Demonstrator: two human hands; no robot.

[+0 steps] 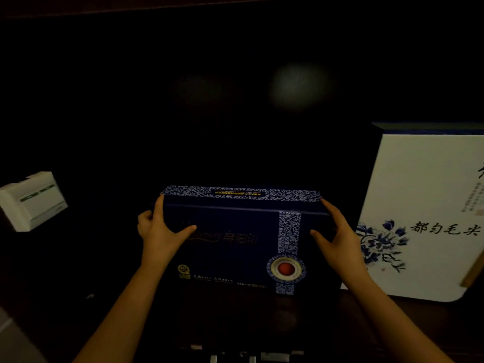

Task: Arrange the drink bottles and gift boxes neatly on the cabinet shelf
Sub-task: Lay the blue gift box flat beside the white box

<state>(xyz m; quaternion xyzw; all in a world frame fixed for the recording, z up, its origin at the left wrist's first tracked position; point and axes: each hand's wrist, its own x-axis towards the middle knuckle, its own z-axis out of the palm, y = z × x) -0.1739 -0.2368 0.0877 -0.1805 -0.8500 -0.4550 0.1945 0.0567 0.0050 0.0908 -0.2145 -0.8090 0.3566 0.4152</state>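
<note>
Two hands: we hold the dark blue gift box (235, 239) from both ends, one hand at each side.
Left hand (159, 231): ours is spread against the left end of the blue box, forefinger up along the top corner, thumb laid across the front face, the other fingers curled behind the edge.
Right hand (337, 231): ours is spread on the right end of the blue box, fingers running up the side toward the top corner, thumb pressing the front face.
Blue box: it stands on its long edge on the dark shelf (262, 318), front face toward us, with a blue-and-white patterned band down its right part and a round red seal low on that band.
White gift box (424, 218): it stands upright just beside the blue box, to its right, printed with blue flowers and black characters; we cannot tell whether the two touch.
Small white box (32, 201): it sits well apart from the blue box, to its left, tilted, with green marks on its face.
Behind the blue box: we see only darkness and a faint pale blur.
</note>
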